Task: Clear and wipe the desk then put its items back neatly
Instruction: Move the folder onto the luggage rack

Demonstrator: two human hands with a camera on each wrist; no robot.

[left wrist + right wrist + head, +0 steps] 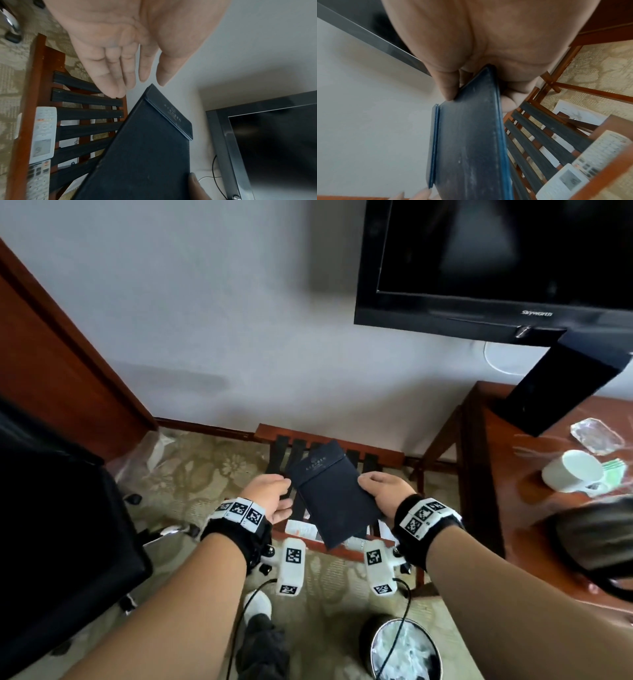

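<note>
wooden slatted rack (346, 445) carries two remotes (43, 135) at its front; the desk (534, 508) holds a white cup (572, 470).

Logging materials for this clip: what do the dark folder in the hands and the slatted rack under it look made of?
Dark folder: looks like stiff board in matte dark leatherette or cloth, with a faint stamped logo and pale scuffs; the exact covering is unclear. Slatted rack: glossy reddish-brown wood frame; its black strips look like webbing or rubbery bands, and it is hard to tell which.

My right hand (471, 47) pinches the dark folder (471, 142) at twelve o'clock — thumb on top, fingers beneath. At four o'clock, the slatted rack (544, 136) carries two remotes (583, 163).
</note>
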